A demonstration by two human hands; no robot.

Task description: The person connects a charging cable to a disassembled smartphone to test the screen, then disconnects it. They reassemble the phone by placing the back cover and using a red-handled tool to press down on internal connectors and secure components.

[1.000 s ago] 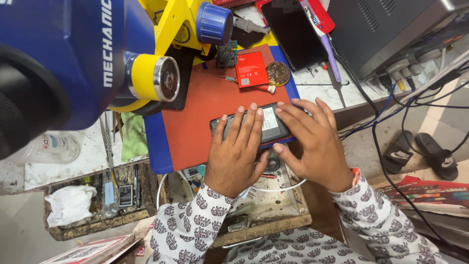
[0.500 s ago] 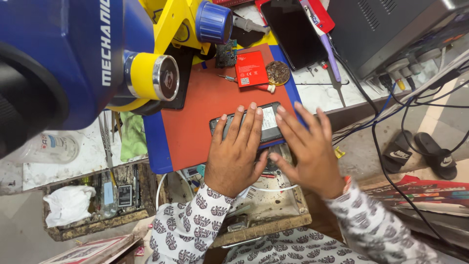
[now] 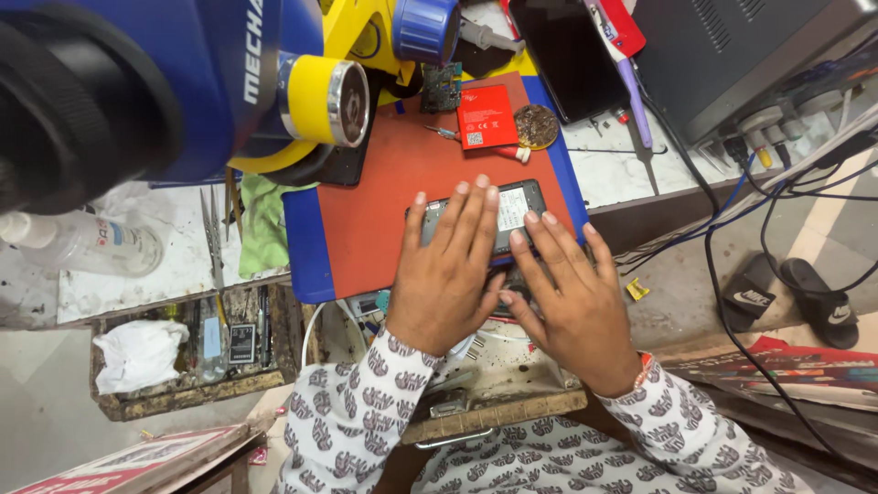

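Phone (image 3: 512,212), face down on red mat (image 3: 384,210) near front edge; pinned flat under left hand (image 3: 448,274) and right hand (image 3: 562,297), fingers spread open, pressing, not gripping. Battery (image 3: 487,116) set aside behind.

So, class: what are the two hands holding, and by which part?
Both the left hand and right hand press flat on a dark phone lying on the red mat, covering its lower part; neither lifts it.

phone (image 3: 512,212) mostly under hands (image 3: 508,274)
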